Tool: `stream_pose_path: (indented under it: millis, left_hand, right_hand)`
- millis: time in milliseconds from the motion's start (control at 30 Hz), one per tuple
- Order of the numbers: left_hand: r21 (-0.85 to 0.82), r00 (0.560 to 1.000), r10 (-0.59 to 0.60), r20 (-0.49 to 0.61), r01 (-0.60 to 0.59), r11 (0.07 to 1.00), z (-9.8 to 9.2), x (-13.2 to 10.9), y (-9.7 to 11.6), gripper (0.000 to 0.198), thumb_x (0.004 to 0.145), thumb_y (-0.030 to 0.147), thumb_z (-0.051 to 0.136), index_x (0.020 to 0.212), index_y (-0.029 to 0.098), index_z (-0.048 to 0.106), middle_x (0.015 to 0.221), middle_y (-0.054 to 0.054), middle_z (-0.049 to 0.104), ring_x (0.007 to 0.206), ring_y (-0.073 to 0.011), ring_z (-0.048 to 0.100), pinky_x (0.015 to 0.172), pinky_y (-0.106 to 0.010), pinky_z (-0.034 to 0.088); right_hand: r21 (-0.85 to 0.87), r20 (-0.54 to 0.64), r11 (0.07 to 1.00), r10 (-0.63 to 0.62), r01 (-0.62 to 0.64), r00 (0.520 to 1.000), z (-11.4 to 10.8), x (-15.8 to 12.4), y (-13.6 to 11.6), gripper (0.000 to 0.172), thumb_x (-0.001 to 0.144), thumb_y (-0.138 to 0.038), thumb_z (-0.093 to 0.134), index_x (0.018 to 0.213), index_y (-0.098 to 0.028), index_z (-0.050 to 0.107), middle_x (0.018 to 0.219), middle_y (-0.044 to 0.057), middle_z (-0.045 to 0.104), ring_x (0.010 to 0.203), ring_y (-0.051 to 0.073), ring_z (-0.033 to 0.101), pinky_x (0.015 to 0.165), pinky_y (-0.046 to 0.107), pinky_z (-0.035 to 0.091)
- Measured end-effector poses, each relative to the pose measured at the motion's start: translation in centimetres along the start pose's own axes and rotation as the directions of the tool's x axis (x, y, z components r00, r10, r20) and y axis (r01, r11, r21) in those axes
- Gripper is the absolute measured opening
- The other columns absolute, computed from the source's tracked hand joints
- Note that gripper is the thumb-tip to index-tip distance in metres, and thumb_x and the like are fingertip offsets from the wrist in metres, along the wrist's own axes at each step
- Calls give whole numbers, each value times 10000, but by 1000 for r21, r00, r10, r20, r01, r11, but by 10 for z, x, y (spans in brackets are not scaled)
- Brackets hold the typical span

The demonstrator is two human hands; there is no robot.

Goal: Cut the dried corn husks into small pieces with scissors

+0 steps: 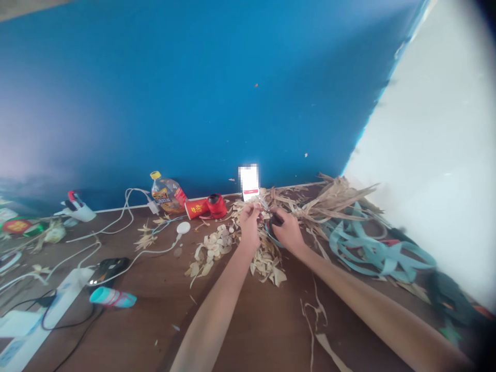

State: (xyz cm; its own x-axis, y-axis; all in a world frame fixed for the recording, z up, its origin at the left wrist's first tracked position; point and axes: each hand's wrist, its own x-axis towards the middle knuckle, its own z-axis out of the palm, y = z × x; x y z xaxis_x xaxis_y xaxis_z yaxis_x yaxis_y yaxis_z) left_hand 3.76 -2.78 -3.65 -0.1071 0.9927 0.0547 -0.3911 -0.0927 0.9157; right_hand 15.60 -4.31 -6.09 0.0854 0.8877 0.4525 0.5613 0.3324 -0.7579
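While right hand (285,228) grips scissors (264,202), white cup (84,212) holds red-tipped item (71,196).

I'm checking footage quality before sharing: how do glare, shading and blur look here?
In the head view, the bright screen is washed out and its upper part is pixelated; in the head view, the blue wall darkens toward the right; in the head view, the power strip looks soft, and fine detail around the right hand is hard to make out.
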Motion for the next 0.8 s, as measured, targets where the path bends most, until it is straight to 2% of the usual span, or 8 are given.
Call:
stream_pose_path:
  millis: [133,367,533,667,800]
  left_hand:
    - [-53,1000,-8,-20,6,999,0,-1,-2,219,726,322,655,746,164,504,661,40,503,529,-45,413,516,-178,315]
    - [-187,999,-26,-47,17,982,6,-2,-2,291,727,386,675,718,166,485,681,36,499,577,-50,450,511,-171,308]
    - [-291,994,-84,-76,59,955,11,-4,-6,275,674,308,726,716,171,491,626,61,489,503,-35,404,507,-182,308]
    - [-350,994,-90,-69,61,935,12,-3,-10,229,662,255,734,752,165,544,651,42,541,555,-54,471,566,-197,365]
    - [-353,990,-115,-85,78,932,13,-3,-8,233,643,236,751,731,155,551,632,41,536,538,-47,459,554,-192,348]
  right_hand:
    - [0,-3,1000,-8,8,1000,5,-7,3,400,684,-163,496,1050,-191,655,874,43,716,776,210,647,724,302,480]
    - [-60,-4,998,27,-27,1000,8,-18,6,420,681,-178,498,1072,-214,649,825,24,706,744,204,640,690,286,476]
    - [-112,5,994,18,-17,1000,8,-19,4,418,685,-176,501,1076,-230,637,786,12,690,734,198,634,661,265,463]
    - [-119,-3,993,9,-9,1000,8,-19,3,408,694,-174,491,1072,-228,636,799,15,689,734,192,630,674,263,461]
    - [-107,-6,994,14,-15,1000,8,-19,3,398,698,-183,501,1068,-226,639,803,12,690,723,186,626,664,256,456]
